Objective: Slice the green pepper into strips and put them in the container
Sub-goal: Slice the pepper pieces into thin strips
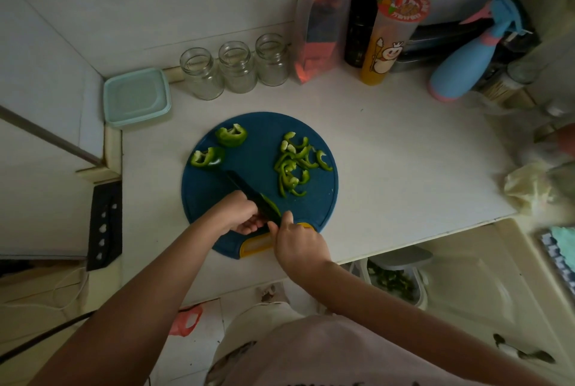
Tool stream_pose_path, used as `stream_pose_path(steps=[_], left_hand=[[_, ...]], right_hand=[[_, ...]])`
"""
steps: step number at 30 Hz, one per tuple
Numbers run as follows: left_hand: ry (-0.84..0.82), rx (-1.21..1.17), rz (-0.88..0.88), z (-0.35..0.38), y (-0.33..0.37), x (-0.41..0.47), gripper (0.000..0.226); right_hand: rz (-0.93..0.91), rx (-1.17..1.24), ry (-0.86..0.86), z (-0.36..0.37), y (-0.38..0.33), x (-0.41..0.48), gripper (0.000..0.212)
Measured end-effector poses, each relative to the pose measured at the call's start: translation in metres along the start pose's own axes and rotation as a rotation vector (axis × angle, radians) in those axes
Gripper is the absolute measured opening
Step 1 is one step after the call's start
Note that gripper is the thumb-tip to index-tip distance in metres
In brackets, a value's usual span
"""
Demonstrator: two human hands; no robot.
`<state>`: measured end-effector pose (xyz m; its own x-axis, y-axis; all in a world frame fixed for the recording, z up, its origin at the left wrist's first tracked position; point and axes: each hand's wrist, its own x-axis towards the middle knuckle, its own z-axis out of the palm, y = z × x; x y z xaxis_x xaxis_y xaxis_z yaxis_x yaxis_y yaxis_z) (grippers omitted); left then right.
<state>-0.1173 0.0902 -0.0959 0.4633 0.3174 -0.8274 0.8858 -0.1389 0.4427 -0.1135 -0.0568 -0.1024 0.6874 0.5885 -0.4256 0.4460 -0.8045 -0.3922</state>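
On the board (311, 198), grips knife (245, 186) in left hand (236, 214), pinches pepper strip (273, 206) against its blade with right hand (298, 245); could nick a fingertip there.

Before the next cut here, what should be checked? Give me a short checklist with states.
1. Right hand grip on the knife: ok.
2. Left hand fingers clear of the blade: cannot tell, they curl right beside it.
3. Cut strips lie off the cutting path: ok.
4. Two uncut pepper chunks wait on the cutting board: ok.
5. Teal container open for strips: not ok, looks lidded.
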Motion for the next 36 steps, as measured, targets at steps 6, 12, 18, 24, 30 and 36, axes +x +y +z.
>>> stream_pose_path(steps=[6, 12, 18, 24, 30, 36], left_hand=[[-0.017, -0.084, 0.051, -0.001, -0.006, -0.006, 0.021], [0.124, -0.12, 0.072, 0.001, 0.002, -0.002, 0.02], [0.138, -0.193, -0.004, 0.002, 0.004, 0.001, 0.021], [0.114, -0.195, 0.001, 0.001, 0.004, 0.005, 0.018], [0.068, -0.138, 0.038, -0.004, 0.004, 0.008, 0.014], [0.04, -0.151, 0.039, -0.006, 0.005, 0.008, 0.013]], right_hand=[[0.035, 0.121, -0.019, -0.001, 0.005, 0.002, 0.043], [0.066, 0.291, -0.038, -0.007, 0.01, 0.003, 0.043], [0.014, 0.068, 0.004, -0.003, 0.012, -0.007, 0.043], [0.049, 0.101, 0.015, -0.002, 0.014, -0.006, 0.044], [0.135, 0.399, 0.018, -0.001, 0.019, 0.003, 0.044], [0.103, 0.461, 0.011, -0.007, 0.033, -0.003, 0.038]])
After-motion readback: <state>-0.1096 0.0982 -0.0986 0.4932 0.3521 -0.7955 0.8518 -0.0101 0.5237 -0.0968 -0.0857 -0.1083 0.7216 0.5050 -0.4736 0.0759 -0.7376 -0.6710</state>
